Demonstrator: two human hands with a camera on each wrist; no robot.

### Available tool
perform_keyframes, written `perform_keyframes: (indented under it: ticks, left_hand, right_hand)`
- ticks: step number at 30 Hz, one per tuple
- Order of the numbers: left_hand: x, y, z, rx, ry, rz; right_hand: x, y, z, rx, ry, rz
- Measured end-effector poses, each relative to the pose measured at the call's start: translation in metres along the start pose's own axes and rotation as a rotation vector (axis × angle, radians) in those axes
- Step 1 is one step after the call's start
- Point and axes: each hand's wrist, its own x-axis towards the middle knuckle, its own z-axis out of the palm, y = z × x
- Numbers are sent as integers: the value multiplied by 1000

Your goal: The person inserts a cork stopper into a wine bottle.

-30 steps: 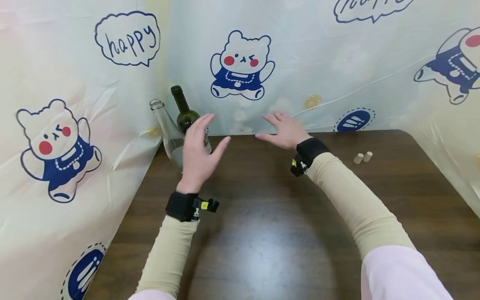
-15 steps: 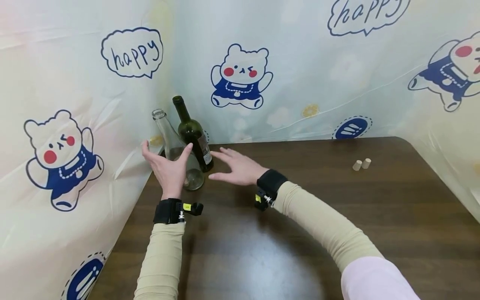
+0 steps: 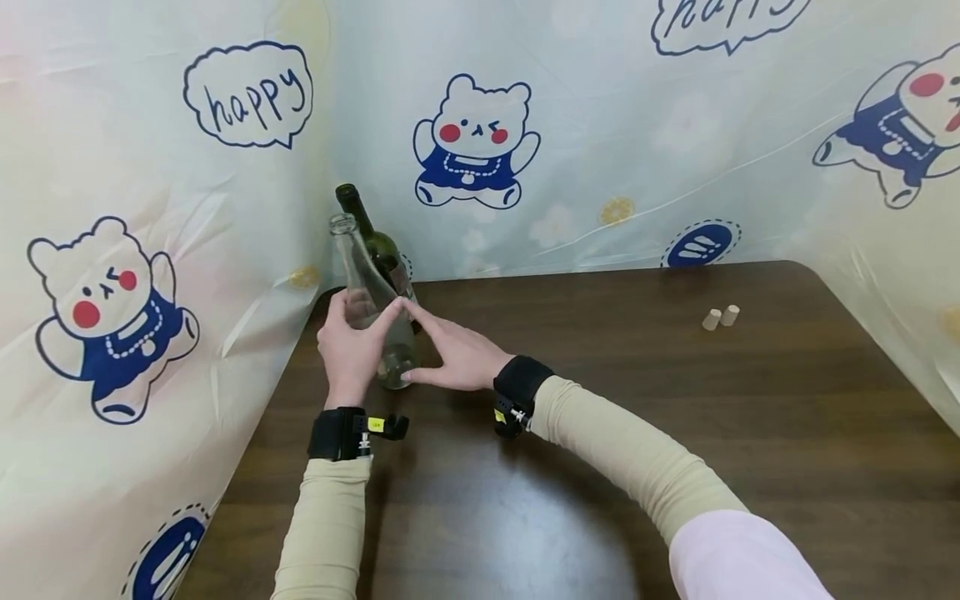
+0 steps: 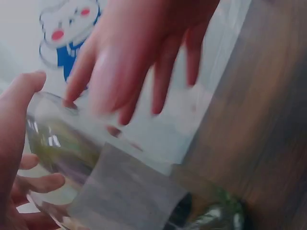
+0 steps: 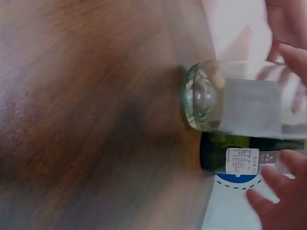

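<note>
A clear glass bottle (image 3: 367, 283) stands at the back left of the table with its mouth uncovered. My left hand (image 3: 348, 354) grips its body, thumb on the near side and fingers behind the glass. My right hand (image 3: 461, 354) has its fingers spread just right of the same bottle; in the right wrist view the right fingers (image 5: 283, 191) are apart from its glass. A pale label (image 4: 129, 187) wraps the clear bottle. Behind it is a dark green wine bottle (image 3: 384, 254), partly hidden, with a white printed label (image 5: 242, 160). Whether the clear bottle's base touches the table I cannot tell.
Two small corks (image 3: 712, 319) lie close together on the dark wooden table (image 3: 585, 400) at the back right. A printed curtain (image 3: 600, 125) with bears hangs behind and along both sides, close to the bottles.
Both hands have come to the clear bottle, the right one moving left across the table. My left hand has taken hold of the bottle, which has shifted slightly right and nearer.
</note>
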Motion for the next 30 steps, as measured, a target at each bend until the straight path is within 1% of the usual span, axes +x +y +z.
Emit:
perform_keyframes:
  ticks: [5, 8, 10, 13, 18, 21, 25, 30]
  left_hand:
    - [-8, 29, 10, -58, -43, 119]
    - [-14, 48, 14, -97, -73, 179]
    - [-19, 60, 17, -116, -94, 202]
    - [-27, 76, 22, -146, -136, 219]
    - [-38, 96, 35, -174, -211, 237]
    - [-45, 105, 45, -169, -252, 261]
    - [-56, 110, 59, -186, -306, 276]
    - [-72, 109, 74, -211, -365, 256]
  right_hand:
    - [-5, -1, -7, 114, 155, -2]
    - [-9, -3, -13, 138, 242, 5]
    - [-14, -4, -18, 142, 290, 17]
    - [-24, -5, -27, 146, 335, 39]
    - [-49, -2, -45, 143, 375, 52]
    - [-67, 1, -54, 138, 382, 66]
    - [-89, 6, -60, 136, 368, 90]
    - [-113, 11, -60, 135, 335, 127]
